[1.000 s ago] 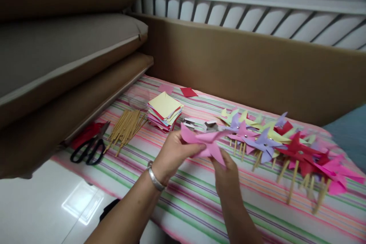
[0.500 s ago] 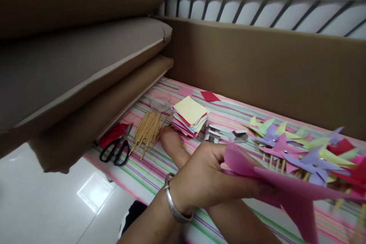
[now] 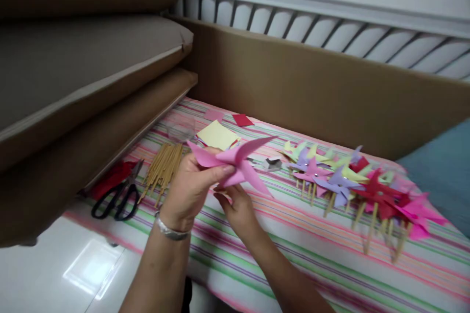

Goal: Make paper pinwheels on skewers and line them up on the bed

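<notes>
A pink paper pinwheel (image 3: 238, 156) with curled blades is pinched at its middle by my left hand (image 3: 194, 181), the thumb pressing on its centre. My right hand (image 3: 237, 205) is just below it, fingers curled together; what they hold, if anything, I cannot make out. Behind my left hand lies a bundle of thin wooden sticks (image 3: 161, 166). A stack of coloured paper squares (image 3: 216, 134), pale yellow on top, shows partly behind the pinwheel. To the right, several finished pinwheels on sticks (image 3: 338, 186) lie in a row, in purple, pink, yellow and red.
Black-handled scissors (image 3: 117, 200) lie near a red bag-like item (image 3: 113, 178) at the left edge. A clear container (image 3: 179, 127), a red paper square (image 3: 242, 120) and a small box (image 3: 272, 164) rest on the striped cloth (image 3: 235, 264). Stacked cushions (image 3: 91, 68) overhang the left.
My right hand has drawn back from beside the sticks to under the pinwheel. My left hand has brought the pinwheel left and turned it, and the view has swung right.
</notes>
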`<state>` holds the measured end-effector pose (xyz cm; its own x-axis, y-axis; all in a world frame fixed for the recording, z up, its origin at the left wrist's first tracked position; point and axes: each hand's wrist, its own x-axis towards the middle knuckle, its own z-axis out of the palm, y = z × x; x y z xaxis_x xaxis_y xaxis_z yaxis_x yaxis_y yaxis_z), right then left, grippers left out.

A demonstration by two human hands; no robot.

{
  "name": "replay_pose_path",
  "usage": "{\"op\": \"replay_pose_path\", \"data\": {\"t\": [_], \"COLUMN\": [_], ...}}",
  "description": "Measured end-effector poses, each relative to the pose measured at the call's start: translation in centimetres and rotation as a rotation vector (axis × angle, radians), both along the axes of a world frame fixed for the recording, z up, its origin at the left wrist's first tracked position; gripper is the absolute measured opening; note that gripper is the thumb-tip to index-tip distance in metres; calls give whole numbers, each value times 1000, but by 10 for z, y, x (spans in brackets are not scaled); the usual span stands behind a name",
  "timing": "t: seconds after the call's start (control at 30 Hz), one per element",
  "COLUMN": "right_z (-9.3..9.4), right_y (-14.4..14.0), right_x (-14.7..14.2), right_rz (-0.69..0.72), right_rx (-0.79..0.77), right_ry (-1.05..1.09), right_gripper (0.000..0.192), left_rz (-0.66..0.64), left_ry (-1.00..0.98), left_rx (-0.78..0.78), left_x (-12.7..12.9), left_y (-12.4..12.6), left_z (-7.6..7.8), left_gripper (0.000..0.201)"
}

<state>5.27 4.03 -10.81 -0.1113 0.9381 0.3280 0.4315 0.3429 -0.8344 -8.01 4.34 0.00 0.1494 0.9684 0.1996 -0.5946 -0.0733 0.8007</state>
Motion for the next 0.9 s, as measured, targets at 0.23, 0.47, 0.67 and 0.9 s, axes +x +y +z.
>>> {"op": "replay_pose_path", "data": {"t": [0.23, 0.47, 0.67, 0.9], "right_z": [13, 19, 24, 25], "right_y": [-28, -32, -36, -40], "right_x": [86, 104, 113, 106], "right_rz": [-99, -149, -155, -152], "right_rx": [-360, -357, -300, -280], "right_ry": [721, 569, 382, 500], "right_gripper": [24, 36, 29, 24], "left_rz": [-182, -428, -377, -289], "left_ry": [236, 520, 549, 569], "left_rx": [-68, -15, 257, 407], "left_x": [30, 61, 65, 66], "left_y": [16, 26, 24, 21], "left_z": [-36, -72, -66, -58], "left_gripper": [8, 15, 6, 8]}}
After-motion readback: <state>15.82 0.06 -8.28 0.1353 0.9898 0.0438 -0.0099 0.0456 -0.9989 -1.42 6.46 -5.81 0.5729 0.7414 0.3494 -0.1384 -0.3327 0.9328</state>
